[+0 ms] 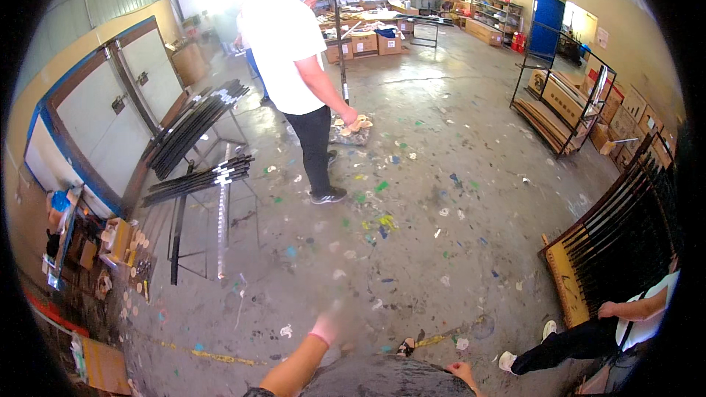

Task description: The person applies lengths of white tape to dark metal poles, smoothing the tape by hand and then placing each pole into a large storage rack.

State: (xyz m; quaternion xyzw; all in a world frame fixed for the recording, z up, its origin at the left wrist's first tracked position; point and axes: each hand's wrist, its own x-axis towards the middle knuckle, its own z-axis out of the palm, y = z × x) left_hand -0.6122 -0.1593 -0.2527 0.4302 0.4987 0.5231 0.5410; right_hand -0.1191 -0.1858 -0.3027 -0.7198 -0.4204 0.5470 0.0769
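my left hand (pixel 326 328) is blurred — fingers lost, so i can't tell how open it is or whether it holds anything. a white scrap (pixel 286 331) lies on the floor (pixel 415 250), left of it; a pale scrap (pixel 462 343) lies ahead of my right hand (pixel 462 373) — fingers small, grip unclear.

Left hand (pixel 332 322) indistinct, fingers blurred
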